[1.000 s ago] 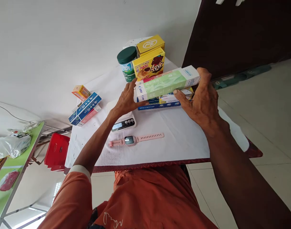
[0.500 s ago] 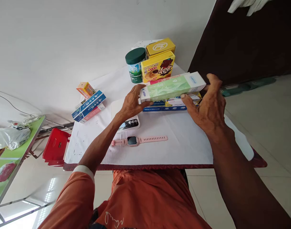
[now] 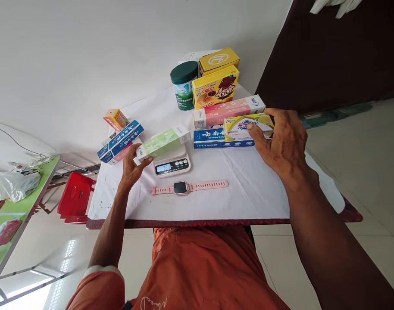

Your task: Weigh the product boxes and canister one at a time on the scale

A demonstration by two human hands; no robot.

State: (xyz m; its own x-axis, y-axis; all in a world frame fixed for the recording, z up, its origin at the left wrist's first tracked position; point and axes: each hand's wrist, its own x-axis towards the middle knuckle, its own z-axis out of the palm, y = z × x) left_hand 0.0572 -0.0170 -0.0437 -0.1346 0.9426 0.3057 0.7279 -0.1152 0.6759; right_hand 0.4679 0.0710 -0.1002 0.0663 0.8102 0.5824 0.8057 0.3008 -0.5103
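Observation:
My left hand grips the near end of a long green-and-white box, holding it over the white kitchen scale, whose display shows digits. My right hand is closed on a yellow-and-white box that lies on a long blue box. A pink long box lies just behind them. A pink smartwatch lies flat in front of the scale.
A green-lidded can and two stacked yellow boxes stand at the back of the white-covered table. Blue, pink and orange boxes lie at the left. A red stool and a green table stand left of it.
My left hand carried the green box left and down over the scale. My right hand let go of it and took hold of the yellow-and-white box.

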